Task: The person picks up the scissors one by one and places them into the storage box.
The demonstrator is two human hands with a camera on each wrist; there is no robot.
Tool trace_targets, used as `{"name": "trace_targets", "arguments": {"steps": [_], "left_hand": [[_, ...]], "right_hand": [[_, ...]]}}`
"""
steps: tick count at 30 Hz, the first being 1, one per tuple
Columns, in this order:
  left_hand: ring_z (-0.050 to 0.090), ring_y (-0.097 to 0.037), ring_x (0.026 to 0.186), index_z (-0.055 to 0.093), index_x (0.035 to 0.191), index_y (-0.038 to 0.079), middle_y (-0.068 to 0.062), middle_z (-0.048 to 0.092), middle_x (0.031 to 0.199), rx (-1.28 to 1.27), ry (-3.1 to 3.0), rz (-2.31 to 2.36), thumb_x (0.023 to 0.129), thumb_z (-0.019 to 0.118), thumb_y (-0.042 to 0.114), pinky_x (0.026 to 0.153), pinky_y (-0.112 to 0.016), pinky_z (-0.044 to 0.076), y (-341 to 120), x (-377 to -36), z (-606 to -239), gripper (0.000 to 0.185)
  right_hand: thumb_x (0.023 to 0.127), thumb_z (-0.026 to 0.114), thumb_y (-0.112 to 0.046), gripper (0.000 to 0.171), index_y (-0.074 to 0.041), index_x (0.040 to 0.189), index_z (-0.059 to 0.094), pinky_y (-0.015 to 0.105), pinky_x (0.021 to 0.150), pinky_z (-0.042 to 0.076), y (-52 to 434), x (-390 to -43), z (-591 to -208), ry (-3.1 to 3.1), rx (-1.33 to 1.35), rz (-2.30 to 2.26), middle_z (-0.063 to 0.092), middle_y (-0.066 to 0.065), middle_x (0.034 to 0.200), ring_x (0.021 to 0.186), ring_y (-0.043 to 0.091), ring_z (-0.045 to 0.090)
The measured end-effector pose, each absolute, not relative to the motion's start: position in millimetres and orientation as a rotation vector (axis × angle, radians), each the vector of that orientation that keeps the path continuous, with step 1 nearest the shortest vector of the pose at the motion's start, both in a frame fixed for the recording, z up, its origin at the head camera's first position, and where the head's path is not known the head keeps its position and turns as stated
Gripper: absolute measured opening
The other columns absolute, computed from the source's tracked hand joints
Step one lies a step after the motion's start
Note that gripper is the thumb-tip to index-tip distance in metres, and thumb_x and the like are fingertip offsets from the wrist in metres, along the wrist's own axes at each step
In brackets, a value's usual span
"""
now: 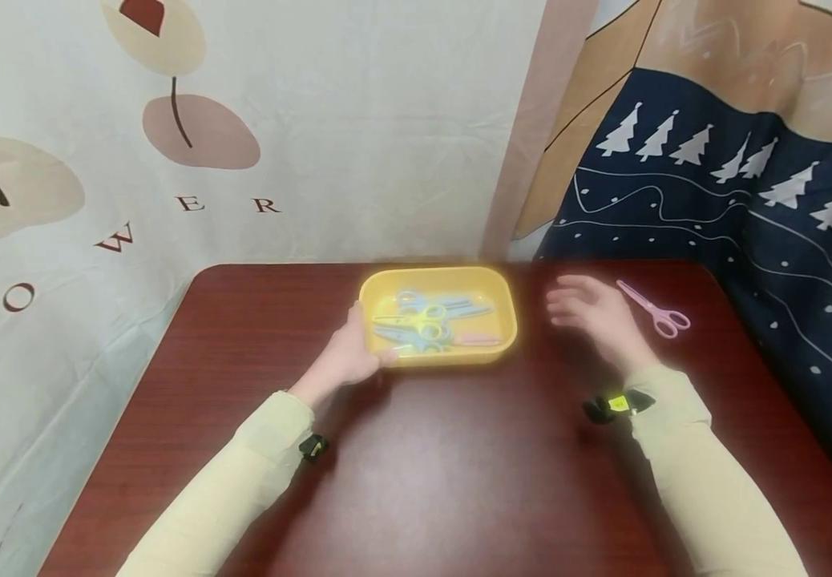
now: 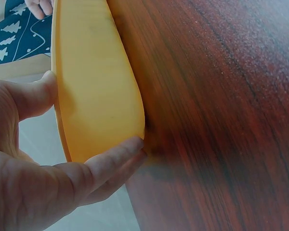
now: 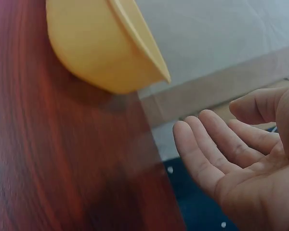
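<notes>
A yellow plastic tray (image 1: 445,360) stands near the back of the table, with several pairs of blue, yellow and pink scissors (image 1: 416,316) lying in it. My left hand (image 1: 347,349) holds the tray by its left end. In the left wrist view, digits of that hand touch the rim and the lower edge of the yellow wall (image 2: 98,82). To the right of the tray, apart from it, my right hand (image 1: 596,316) hovers with relaxed fingers and nothing in them. Pink scissors (image 1: 654,310) lie on the table just beyond this hand, their handles toward the right.
The dark red wooden table (image 1: 452,481) has its back edge close behind the tray. A pale printed cloth (image 1: 358,144) hangs behind it, and a dark blue cloth with white trees (image 1: 676,192) hangs at the right. Each wrist wears a dark strapped device (image 1: 618,404).
</notes>
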State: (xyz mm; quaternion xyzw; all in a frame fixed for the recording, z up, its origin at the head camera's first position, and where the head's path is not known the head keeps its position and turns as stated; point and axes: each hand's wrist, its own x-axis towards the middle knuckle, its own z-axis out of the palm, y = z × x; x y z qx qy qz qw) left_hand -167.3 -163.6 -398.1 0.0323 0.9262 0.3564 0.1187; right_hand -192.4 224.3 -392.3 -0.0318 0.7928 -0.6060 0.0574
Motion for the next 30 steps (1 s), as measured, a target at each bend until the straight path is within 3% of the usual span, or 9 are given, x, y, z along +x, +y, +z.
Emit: {"name": "trace_targets", "arguments": {"steps": [10,19,27,30], "left_hand": [[0.042,-0.045,0.142,0.001,0.162,-0.006,-0.033,0.031,0.16,0.081,2.702,1.033,0.088,0.078,0.019,0.122,-0.055,0.028,-164,-168,-399,0.11],[0.037,-0.048,0.145,0.0,0.161,-0.008,-0.034,0.026,0.162,0.087,2.706,1.031,0.088,0.078,0.019,0.123,-0.055,0.027,-164,-167,-398,0.11],[0.037,-0.047,0.145,0.0,0.161,-0.008,-0.033,0.025,0.163,0.082,2.712,1.006,0.088,0.078,0.021,0.123,-0.055,0.027,-163,-167,-397,0.111],[0.039,-0.046,0.144,0.0,0.161,-0.008,-0.034,0.028,0.161,0.081,2.716,1.005,0.088,0.078,0.021,0.122,-0.055,0.028,-163,-167,-397,0.111]], "right_hand": [[0.104,0.06,-0.015,0.055,0.0,0.154,0.042,0.025,0.089,0.059,248,-188,-401,2.446,-0.014,-1.831,0.054,0.03,0.145,0.112,0.023,0.07],[0.104,0.06,-0.016,0.059,-0.002,0.157,0.039,0.026,0.09,0.057,267,-184,-406,2.525,0.097,-1.762,0.052,0.028,0.149,0.109,0.016,0.07],[0.106,0.057,-0.017,0.058,-0.004,0.159,0.038,0.021,0.09,0.056,277,-179,-409,2.594,0.227,-1.737,0.051,0.026,0.151,0.122,0.028,0.064],[0.106,0.057,-0.016,0.055,-0.002,0.157,0.041,0.019,0.087,0.056,281,-179,-411,2.599,0.303,-1.777,0.051,0.026,0.15,0.121,0.026,0.063]]}}
